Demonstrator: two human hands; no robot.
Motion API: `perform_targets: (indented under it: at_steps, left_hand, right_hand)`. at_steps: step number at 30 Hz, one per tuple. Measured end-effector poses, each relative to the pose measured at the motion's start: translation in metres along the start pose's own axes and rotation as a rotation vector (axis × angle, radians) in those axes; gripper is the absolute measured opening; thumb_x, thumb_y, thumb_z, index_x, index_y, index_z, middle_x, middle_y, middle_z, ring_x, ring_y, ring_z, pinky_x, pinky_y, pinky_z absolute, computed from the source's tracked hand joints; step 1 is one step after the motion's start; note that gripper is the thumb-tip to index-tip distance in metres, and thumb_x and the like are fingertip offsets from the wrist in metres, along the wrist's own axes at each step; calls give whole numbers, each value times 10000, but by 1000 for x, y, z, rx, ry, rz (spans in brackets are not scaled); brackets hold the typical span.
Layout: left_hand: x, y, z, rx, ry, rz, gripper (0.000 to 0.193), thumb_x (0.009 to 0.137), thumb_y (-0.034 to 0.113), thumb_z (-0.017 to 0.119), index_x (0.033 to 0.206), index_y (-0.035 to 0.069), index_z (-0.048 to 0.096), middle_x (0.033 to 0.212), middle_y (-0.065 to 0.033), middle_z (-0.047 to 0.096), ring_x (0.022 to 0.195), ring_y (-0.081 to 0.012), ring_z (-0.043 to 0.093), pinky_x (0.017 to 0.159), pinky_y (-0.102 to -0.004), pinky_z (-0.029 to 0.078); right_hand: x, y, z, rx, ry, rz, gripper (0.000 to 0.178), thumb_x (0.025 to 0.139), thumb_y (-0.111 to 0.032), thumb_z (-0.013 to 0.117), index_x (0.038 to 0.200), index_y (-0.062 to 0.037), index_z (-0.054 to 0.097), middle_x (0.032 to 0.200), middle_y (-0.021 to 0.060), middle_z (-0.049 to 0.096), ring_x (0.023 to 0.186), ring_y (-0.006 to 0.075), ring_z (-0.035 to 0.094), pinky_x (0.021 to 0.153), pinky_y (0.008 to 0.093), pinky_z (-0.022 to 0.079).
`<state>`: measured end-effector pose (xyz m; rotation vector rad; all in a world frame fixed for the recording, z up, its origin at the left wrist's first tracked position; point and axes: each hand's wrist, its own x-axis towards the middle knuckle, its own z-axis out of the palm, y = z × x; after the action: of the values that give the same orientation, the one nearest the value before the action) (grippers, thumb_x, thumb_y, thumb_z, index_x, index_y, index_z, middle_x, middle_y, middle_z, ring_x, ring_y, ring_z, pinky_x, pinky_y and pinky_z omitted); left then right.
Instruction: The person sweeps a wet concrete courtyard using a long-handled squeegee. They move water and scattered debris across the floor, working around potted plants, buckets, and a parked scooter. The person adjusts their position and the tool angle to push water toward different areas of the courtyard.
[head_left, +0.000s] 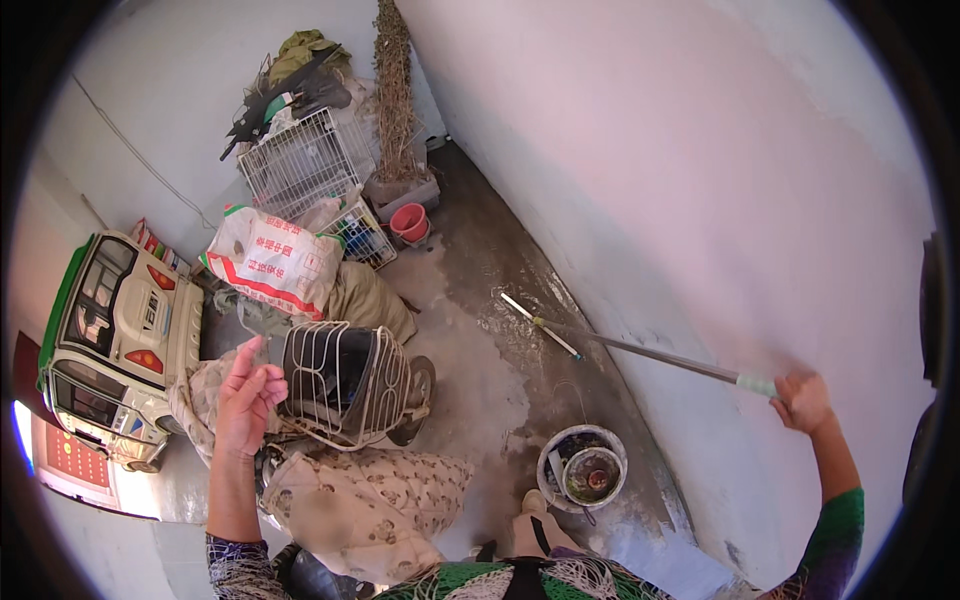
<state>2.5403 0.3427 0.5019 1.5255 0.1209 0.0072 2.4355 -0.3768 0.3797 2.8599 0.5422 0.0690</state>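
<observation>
My right hand [803, 402] is wrapped round the pale green grip of a long-handled floor squeegee [660, 355]. Its metal pole slants down to the left along the wall, and its narrow white head rests on the wet floor. My left hand [250, 395] is raised at the left with nothing in it, some fingers stretched out and others bent. Below that hand, in the picture, is a two-wheeler with a wire front basket [345, 385], and a patterned quilted cover [365, 500] lies over it.
A white bucket [553, 465] holding a smaller pot stands by my foot. Farther off are a printed woven sack [275, 260], white wire cages [300, 165], a red pail [409, 222] and a bundle of dried plants [395, 100]. A small white vehicle [130, 310] stands left; a wall [650, 170] bounds the right.
</observation>
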Motion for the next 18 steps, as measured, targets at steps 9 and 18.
perform_targets:
  at_steps: [9, 18]
  left_hand:
    - [87, -78, 83, -126, -276, -373, 404, 857, 94, 506, 1247, 65, 403, 908, -75, 614, 792, -151, 611, 729, -279, 494]
    - [126, -195, 52, 227, -627, -557, 425, 842, 142, 534, 1243, 82, 406, 893, -34, 592, 789, -104, 560, 695, -245, 456]
  right_hand:
    - [11, -4, -8, 19, -5, 12, 293, 638, -216, 653, 835, -35, 532, 612, 71, 466, 474, 244, 485, 414, 369, 374]
    - [22, -6, 2, 16, -173, 126, 282, 606, -237, 655, 784, -82, 501, 588, 78, 471, 479, 281, 482, 424, 391, 364]
